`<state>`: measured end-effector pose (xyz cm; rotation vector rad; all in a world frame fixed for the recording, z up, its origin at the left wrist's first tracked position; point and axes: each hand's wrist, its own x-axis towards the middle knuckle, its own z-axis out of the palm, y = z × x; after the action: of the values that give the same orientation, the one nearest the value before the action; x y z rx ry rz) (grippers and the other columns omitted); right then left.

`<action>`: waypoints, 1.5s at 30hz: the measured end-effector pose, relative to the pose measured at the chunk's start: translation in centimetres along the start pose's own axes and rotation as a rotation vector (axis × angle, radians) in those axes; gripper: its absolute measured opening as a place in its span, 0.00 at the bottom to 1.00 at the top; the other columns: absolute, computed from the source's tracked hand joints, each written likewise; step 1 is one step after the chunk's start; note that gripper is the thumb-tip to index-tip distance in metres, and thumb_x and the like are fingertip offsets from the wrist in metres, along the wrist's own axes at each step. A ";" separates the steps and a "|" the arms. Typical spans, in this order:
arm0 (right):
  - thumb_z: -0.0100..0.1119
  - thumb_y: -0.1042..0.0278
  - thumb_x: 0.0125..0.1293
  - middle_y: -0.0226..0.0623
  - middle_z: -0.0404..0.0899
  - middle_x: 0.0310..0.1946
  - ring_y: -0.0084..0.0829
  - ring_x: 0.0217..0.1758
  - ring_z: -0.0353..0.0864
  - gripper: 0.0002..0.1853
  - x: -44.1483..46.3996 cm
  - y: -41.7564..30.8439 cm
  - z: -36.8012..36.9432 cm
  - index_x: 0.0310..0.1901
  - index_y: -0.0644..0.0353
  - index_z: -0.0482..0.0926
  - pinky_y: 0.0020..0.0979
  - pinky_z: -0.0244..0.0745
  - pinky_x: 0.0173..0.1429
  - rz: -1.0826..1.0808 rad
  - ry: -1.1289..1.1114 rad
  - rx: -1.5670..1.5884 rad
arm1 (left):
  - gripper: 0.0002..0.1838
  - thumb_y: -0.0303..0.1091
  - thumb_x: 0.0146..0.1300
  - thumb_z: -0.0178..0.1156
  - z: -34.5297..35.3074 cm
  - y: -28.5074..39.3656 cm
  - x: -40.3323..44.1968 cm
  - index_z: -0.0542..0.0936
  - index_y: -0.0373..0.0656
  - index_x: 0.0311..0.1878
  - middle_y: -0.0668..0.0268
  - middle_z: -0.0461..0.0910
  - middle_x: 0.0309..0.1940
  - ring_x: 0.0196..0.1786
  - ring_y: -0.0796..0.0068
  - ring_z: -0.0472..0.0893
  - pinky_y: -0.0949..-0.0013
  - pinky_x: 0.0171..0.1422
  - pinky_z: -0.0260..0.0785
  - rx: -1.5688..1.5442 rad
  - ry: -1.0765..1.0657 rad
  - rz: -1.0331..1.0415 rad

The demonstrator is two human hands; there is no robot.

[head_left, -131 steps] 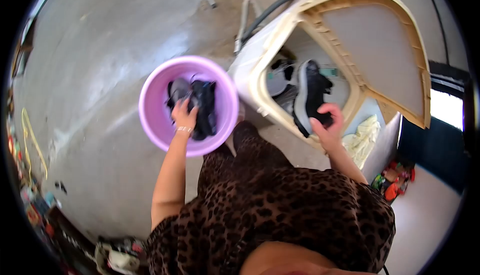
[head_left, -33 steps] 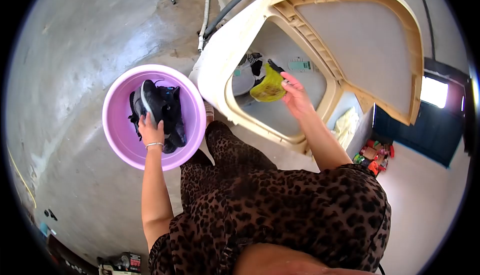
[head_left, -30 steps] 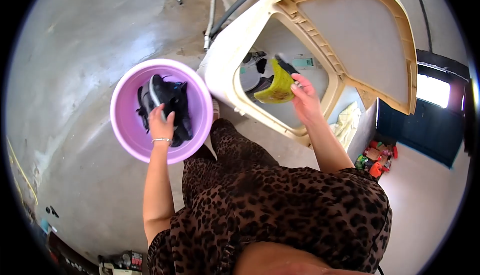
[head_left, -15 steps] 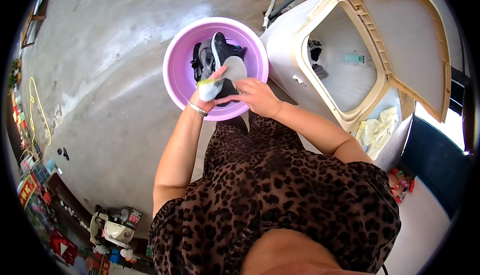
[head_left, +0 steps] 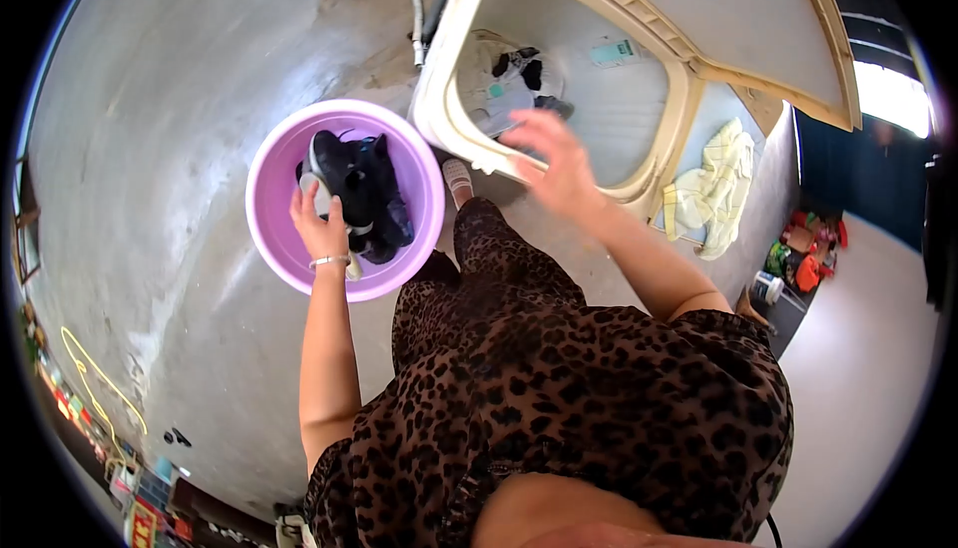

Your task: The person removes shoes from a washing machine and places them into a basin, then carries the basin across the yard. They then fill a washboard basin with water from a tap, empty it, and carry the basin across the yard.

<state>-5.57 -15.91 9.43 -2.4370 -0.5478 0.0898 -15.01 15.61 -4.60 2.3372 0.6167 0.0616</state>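
Note:
The pink-purple basin (head_left: 265, 211) stands on the floor, with several black shoes (head_left: 364, 174) heaped inside. My left hand (head_left: 321, 233) is over the basin's left part, thumb and fingers closed around a pale grey, flat piece like an insole (head_left: 320, 197). A pale yellowish item (head_left: 353, 268) shows just below that hand, partly hidden. My right hand (head_left: 559, 169) is raised at the near rim of the open washing machine (head_left: 449, 99). Its fingers are spread, slightly blurred, with nothing visible in them. Black and white items (head_left: 519, 69) lie inside the drum.
The machine's raised lid (head_left: 743, 14) leans to the right. A pale yellow cloth (head_left: 711, 189) hangs on the machine's side. A grey hose (head_left: 415, 9) stands behind the basin, and a yellow cord (head_left: 95, 388) lies on the floor at left. My shoe (head_left: 457, 177) is between basin and machine.
The view has shifted right toward the machine. My right hand has left the basin, moved to the machine's opening and spread its fingers. My left hand stays at the basin, lower among the shoes.

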 end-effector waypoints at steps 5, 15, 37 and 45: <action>0.58 0.65 0.53 0.37 0.74 0.44 0.37 0.49 0.73 0.15 3.3 12.9 -0.9 0.44 0.53 0.76 0.35 0.69 0.51 0.472 -0.189 -0.080 | 0.15 0.23 0.48 0.57 -2.6 18.2 1.5 0.76 0.40 0.42 0.58 0.76 0.41 0.45 0.59 0.75 0.66 0.52 0.66 -0.359 -0.213 0.435; 0.52 0.64 0.57 0.32 0.68 0.53 0.35 0.60 0.63 0.19 -0.7 32.5 11.5 0.53 0.48 0.70 0.39 0.62 0.58 0.195 -1.052 -0.817 | 0.16 0.37 0.51 0.57 6.4 22.4 1.4 0.75 0.44 0.44 0.66 0.75 0.32 0.37 0.67 0.75 0.65 0.44 0.68 0.096 -0.594 0.792; 0.62 0.48 0.38 0.43 0.75 0.42 0.41 0.48 0.74 0.30 4.4 16.2 1.0 0.43 0.59 0.75 0.38 0.69 0.48 0.490 -1.084 -0.400 | 0.15 0.36 0.49 0.59 5.7 21.8 1.4 0.76 0.45 0.41 0.67 0.76 0.30 0.37 0.68 0.76 0.65 0.40 0.69 -0.030 -0.572 0.784; 0.63 0.68 0.31 0.40 0.65 0.25 0.42 0.30 0.67 0.18 -0.8 -2.7 -9.9 0.24 0.59 0.64 0.37 0.63 0.35 0.121 -0.194 -0.272 | 0.28 0.37 0.56 0.59 0.5 22.0 -1.5 0.65 0.33 0.57 0.53 0.74 0.45 0.44 0.61 0.76 0.65 0.48 0.68 -0.697 -0.707 0.210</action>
<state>-5.36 -19.91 18.88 -2.7453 -0.5242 0.3237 -7.10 0.67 9.55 1.5751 -0.0229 -0.3806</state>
